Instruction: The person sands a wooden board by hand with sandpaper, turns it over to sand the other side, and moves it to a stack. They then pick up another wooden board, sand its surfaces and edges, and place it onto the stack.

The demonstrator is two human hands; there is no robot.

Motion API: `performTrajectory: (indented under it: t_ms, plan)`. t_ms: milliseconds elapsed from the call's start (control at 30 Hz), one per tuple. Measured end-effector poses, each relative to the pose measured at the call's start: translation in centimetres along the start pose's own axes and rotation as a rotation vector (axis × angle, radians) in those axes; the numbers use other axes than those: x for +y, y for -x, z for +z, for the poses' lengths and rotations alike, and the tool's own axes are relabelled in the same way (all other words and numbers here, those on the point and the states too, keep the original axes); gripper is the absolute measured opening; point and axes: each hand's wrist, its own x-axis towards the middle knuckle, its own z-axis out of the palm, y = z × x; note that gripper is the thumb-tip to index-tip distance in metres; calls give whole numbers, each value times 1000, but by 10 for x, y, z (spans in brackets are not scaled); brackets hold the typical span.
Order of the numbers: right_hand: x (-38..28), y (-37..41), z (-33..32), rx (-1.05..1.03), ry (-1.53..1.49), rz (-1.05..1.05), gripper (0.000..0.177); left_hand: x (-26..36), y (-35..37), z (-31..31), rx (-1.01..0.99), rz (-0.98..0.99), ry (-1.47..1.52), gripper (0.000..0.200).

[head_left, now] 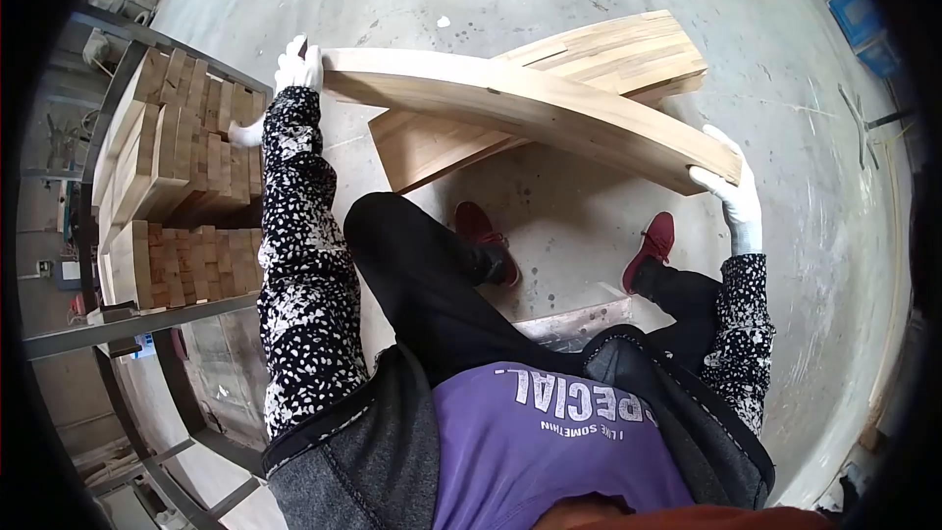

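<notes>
My left hand (297, 66), in a white glove, is closed on the left end of a long, gently curved wooden board (491, 103). At the other end my right hand (731, 182), also white-gloved, grips the board with fingers over its top edge and end face. The board is held across in front of my knees, tilted down to the right. Behind and partly under it in this view, a wide laminated wooden panel (618, 54) lies at an angle, its middle hidden by the board.
On the left, a metal rack (177, 317) carries stacked wooden blocks (182, 172); a white glove-like shape (247, 132) shows beside them. My red shoes (655, 240) stand on the concrete floor (814, 265). A blue container (863, 27) sits far right.
</notes>
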Motion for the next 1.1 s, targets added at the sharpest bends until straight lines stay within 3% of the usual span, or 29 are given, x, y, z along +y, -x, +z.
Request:
performTrajectory:
  t_ms: [67, 100, 200, 267, 300, 333, 367, 467, 567, 633, 667, 700, 733, 767, 833, 867, 967, 1100]
  plan:
    - [1, 0, 3, 7, -10, -58, 78, 19, 3, 9, -4, 121, -271, 42]
    - [2, 2, 4, 7, -17, -79, 80, 26, 8, 13, -10, 125, -270, 42]
    - [-2, 2, 7, 20, -57, -36, 81, 66, 35, -4, 60, 51, 57, 35]
    - [0, -1, 11, 25, -82, -22, 82, 95, 50, 4, 59, 184, 117, 27]
    - [2, -2, 11, 39, -71, -23, 83, 121, 66, -5, -50, 317, 42, 36]
    - [3, -2, 9, 52, -56, -24, 83, 145, 81, -5, 50, 493, -24, 34]
    - [4, -2, 8, 65, -38, -25, 83, 185, 102, -27, 5, 564, 82, 33]
    - [2, 4, 6, 36, -26, -20, 80, 235, 138, -27, 58, 523, 180, 35]
    - [0, 7, 4, 13, -22, 4, 76, 228, 136, -11, 370, 688, 106, 32]
    - [-1, 12, 3, -15, -27, 43, 71, 199, 104, -30, -131, 391, 428, 28]
    - [0, 12, 3, 0, -36, 44, 71, 176, 92, -18, -21, 257, 613, 23]
    - [-1, 11, 3, -6, -42, 37, 69, 139, 63, 2, -22, 279, 445, 33]
    - [0, 12, 2, -12, -48, 34, 67, 100, 44, 21, -59, 82, 361, 35]
    - [0, 13, 2, -16, -55, 32, 65, 99, 37, -13, -178, -67, 28, 44]
    - [2, 15, 3, 10, -81, 33, 65, 65, 16, -11, -155, -235, -26, 46]
    - [2, 15, 3, 15, -99, 25, 65, 75, 15, -11, -159, -215, -26, 46]
    - [2, 11, 5, 33, -114, 29, 66, 105, 25, -3, -78, -208, -404, 40]
    - [1, 10, 5, 33, -88, 49, 66, 185, 93, -18, -13, 525, -410, 30]
